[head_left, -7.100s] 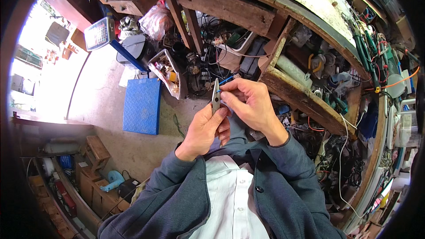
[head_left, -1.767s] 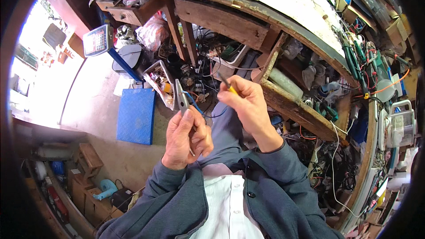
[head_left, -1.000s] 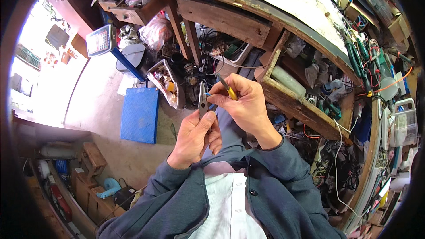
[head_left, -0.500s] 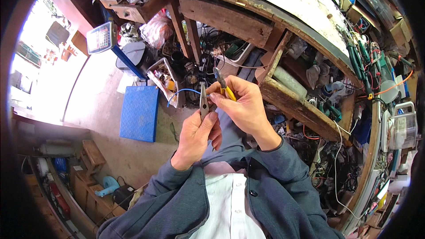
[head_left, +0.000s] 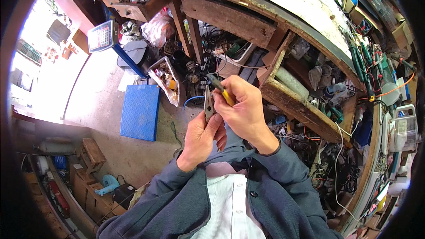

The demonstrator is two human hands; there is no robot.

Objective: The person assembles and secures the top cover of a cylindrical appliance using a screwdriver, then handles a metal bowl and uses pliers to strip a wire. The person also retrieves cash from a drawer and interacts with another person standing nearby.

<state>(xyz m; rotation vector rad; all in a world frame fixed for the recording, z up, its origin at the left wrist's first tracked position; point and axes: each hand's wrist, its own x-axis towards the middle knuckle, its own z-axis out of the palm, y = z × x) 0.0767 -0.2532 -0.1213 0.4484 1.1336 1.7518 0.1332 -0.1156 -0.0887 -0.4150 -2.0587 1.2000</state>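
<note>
My left hand [head_left: 200, 140] is closed round a pair of needle-nose pliers [head_left: 208, 104], jaws pointing up and away from me. Close beside it, my right hand [head_left: 241, 105] grips a yellow-handled tool [head_left: 227, 96] with a dark metal head, probably pliers or cutters. A thin blue wire [head_left: 193, 99] curves out to the left from behind the pliers' jaws. Where its other end goes is hidden by the tools and fingers. Both hands hang in the air above my lap, almost touching.
A blue platform scale [head_left: 140, 112] stands on the floor to the left, its display [head_left: 101, 36] on a post. An open box of odds and ends [head_left: 175, 102] sits ahead. A worn wooden workbench [head_left: 228, 17] curves round to the right, with tangled cables [head_left: 330, 172] beneath it.
Both hands have shifted slightly right and drawn closer together. The right hand has turned, and its tool's head now tips left toward the pliers. Less of the blue wire shows.
</note>
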